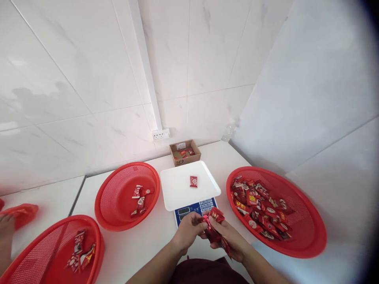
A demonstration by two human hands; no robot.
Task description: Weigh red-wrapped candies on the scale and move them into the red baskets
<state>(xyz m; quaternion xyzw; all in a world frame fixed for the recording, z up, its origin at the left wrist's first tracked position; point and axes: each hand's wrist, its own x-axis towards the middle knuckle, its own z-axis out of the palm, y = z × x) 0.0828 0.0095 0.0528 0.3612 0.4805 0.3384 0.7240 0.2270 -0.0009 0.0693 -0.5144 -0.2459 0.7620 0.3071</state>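
My right hand (232, 238) is closed around several red wrapped candies (216, 215), their wrappers sticking out above and below the fingers. My left hand (189, 230) meets it and pinches a shiny red wrapper at the near side of the bunch. Both hands are over the near edge of a digital scale (181, 217), partly covering its blue keypad. One red candy (193, 181) lies on the scale's white tray (174, 193). To the right, a red mesh basket (310, 221) holds a heap of similar candies (263, 209).
Left of the scale, a red basket (111, 189) holds a few candies; another basket (35, 252) with candies stands nearer. A small cardboard box (188, 159) sits behind the tray. At far left, another person's hand (6, 228) is beside a red plastic bag (25, 215).
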